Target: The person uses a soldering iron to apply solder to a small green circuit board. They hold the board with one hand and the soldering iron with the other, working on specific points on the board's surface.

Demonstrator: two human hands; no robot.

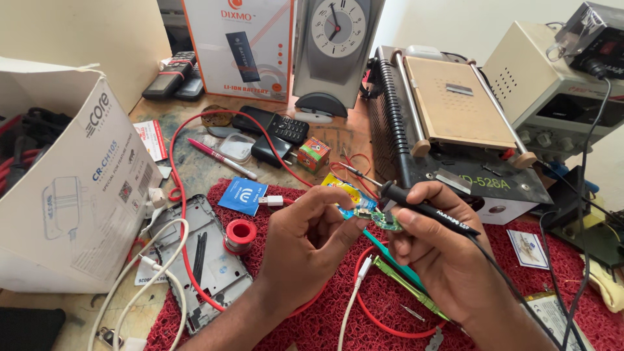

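A small green circuit board (388, 221) is held up above the red mat (520, 292), pinched between the fingertips of the left hand (305, 240) and steadied from below by the right hand (442, 260), which also grips a black soldering iron (426, 209) like a pen, tip angled away from the board. A solder reel (241, 233) and a stripped phone frame (208, 260) lie close by on the cluttered surface (195, 169).

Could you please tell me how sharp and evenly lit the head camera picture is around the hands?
Head view: soft even daylight; both hands, left and right, sharp; small green circuit board crisp; black soldering iron clear; the frame edges bend slightly.
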